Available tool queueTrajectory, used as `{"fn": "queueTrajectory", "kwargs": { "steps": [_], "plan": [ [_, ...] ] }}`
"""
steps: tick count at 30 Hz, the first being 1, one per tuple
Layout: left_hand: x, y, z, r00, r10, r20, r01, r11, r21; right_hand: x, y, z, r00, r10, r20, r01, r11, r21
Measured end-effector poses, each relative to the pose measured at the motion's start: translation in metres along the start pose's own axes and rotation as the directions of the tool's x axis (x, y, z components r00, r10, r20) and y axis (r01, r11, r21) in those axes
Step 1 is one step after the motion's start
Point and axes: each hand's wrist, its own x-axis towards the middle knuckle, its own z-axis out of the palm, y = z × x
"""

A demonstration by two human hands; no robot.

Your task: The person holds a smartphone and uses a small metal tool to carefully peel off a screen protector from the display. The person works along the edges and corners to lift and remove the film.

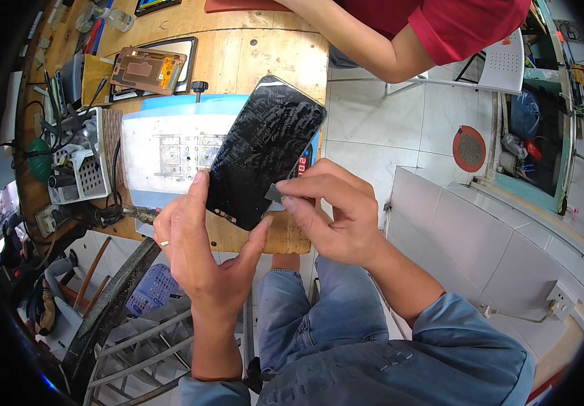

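A dark smartphone with a smeared black face is tilted above a blue and white machine with a flat plate. My left hand grips the phone's lower end, thumb on one side and fingers on the other. Between the thumb and index finger of my right hand is a small, thin grey piece, which touches the phone's right edge near the lower corner. Whether that piece is metal or plastic I cannot tell. Red digits glow on the machine's display, partly hidden behind the phone.
On the wooden workbench, a phone part with orange flex lies on a dark-framed panel. A white plastic basket of tools and cables stands left. Across the bench's far right corner reaches another person's arm. A black knob rises behind the machine.
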Motion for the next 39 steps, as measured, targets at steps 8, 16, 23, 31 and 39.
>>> {"fn": "queueTrajectory", "kwargs": {
  "steps": [8, 16, 23, 31, 39],
  "plan": [
    [0.001, 0.001, -0.002, 1.0, -0.004, -0.003, 0.004, 1.0, 0.006, -0.002, -0.002, 0.001, 1.0, 0.016, 0.02, -0.016, 1.0, 0.008],
    [0.001, 0.0, -0.001, 1.0, -0.008, 0.0, 0.008, 1.0, -0.001, -0.007, -0.005, -0.002, 0.997, 0.045, 0.068, -0.047, 0.998, 0.031],
    [0.002, 0.003, -0.005, 0.999, -0.024, 0.022, 0.024, 1.0, 0.015, 0.011, 0.007, -0.007, 0.981, 0.13, -0.147, -0.088, 0.962, 0.259],
    [0.001, 0.004, -0.006, 0.998, -0.043, 0.035, 0.042, 0.999, 0.01, 0.011, 0.01, -0.003, 0.999, 0.043, -0.033, -0.034, 0.972, 0.233],
    [-0.001, 0.004, -0.005, 0.998, -0.049, 0.03, 0.049, 0.999, 0.009, 0.006, 0.004, 0.01, 0.996, 0.037, -0.079, -0.016, 0.967, 0.253]
  ]
}}
